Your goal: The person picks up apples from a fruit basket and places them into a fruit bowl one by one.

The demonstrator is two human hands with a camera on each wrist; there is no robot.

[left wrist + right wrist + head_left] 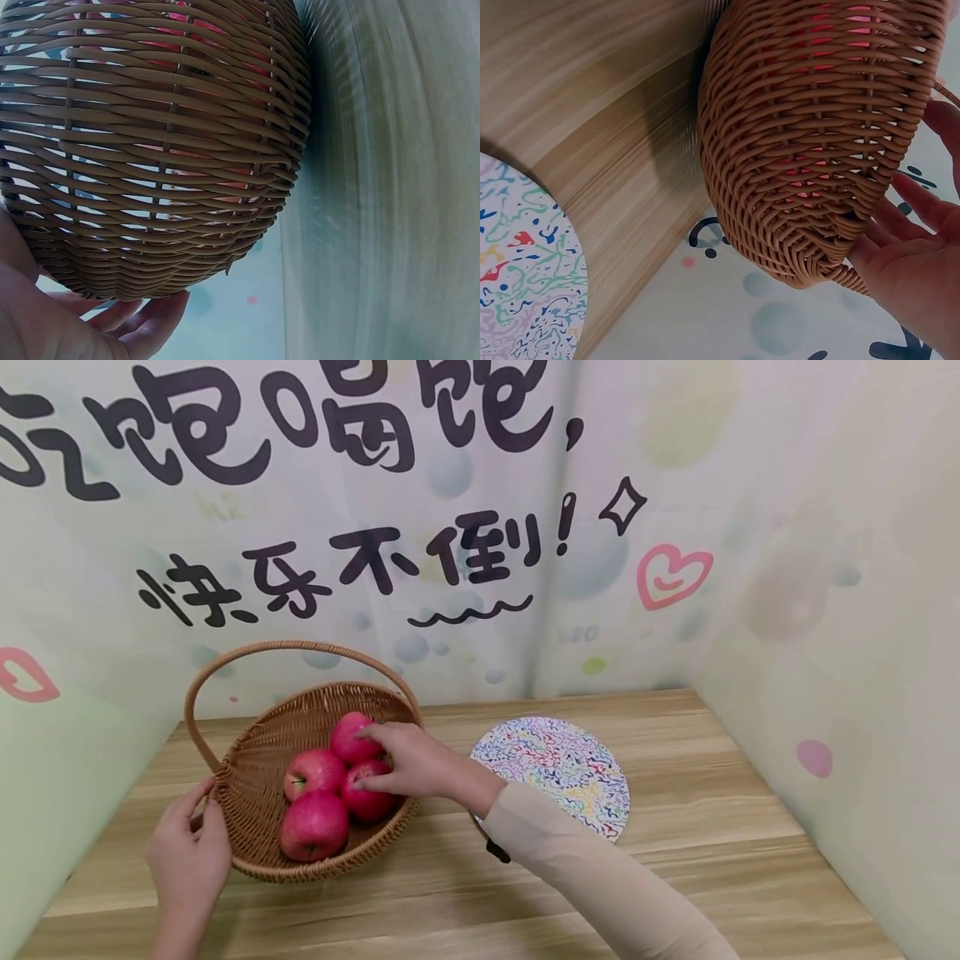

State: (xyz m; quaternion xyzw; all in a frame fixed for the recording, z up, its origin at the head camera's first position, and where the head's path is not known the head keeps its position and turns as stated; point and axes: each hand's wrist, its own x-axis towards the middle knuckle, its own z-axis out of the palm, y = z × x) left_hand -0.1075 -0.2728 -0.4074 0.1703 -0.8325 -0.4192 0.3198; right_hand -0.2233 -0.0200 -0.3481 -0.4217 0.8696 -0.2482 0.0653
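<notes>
Apples [314, 825], four of them, sit bunched inside the wicker basket [300, 714] on the worktop [712, 760]; the step in hand looks to be handling the fruit at the basket's right side; the next move probably calls for settling on one apple and keeping its neighbours from rolling; as for the hands, the left hand [191, 852] grips the basket at its left rim, fingers bent at the edge; the right hand [420, 764] reaches in over the basket's right rim, thumb and fingers parted, thumb at one apple, fingertips at another; whether it bears any weight, I cannot tell.
</notes>
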